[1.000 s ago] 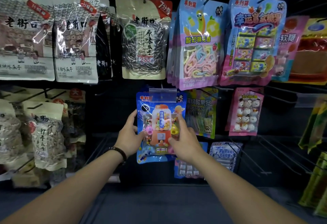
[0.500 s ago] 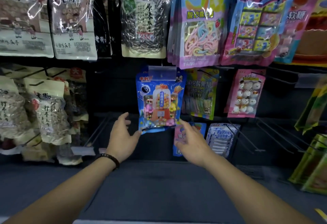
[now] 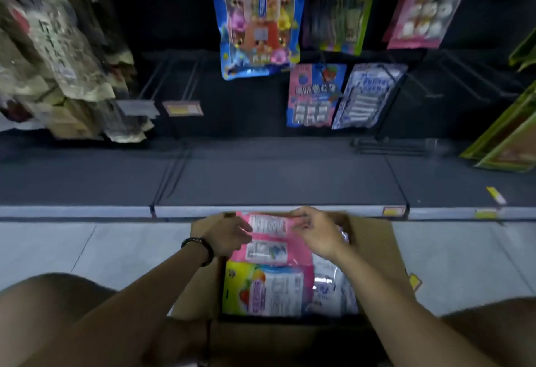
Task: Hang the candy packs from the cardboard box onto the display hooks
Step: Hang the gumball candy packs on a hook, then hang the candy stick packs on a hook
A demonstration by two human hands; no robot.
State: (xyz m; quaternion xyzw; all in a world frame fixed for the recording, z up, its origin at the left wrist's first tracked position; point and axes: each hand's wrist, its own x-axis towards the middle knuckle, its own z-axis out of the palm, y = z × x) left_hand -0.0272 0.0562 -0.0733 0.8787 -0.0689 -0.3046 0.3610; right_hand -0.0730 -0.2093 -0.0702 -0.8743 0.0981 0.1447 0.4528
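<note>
An open cardboard box [image 3: 374, 246] sits on the floor between my knees. A pink candy pack [image 3: 269, 239] lies back side up at its far end. My left hand [image 3: 229, 236] grips the pack's left edge and my right hand [image 3: 319, 234] pinches its top right corner. Below it in the box lie a colourful fruit-print pack [image 3: 261, 289] and a white-and-blue pack [image 3: 330, 288]. The blue gumball-machine pack [image 3: 258, 15] hangs from its hook at the top centre, untouched.
Bare wire hooks [image 3: 171, 76] stick out left of the blue pack, with more bare hooks [image 3: 464, 76] at the right. Seed bags [image 3: 58, 56] hang at the left; pink, blue and green packs hang at the right. A dark base shelf [image 3: 275, 175] runs in front of the box.
Both hands let go of the hanging blue pack and dropped to the box on the floor. The view tilted down, and the hands now hold a pink pack.
</note>
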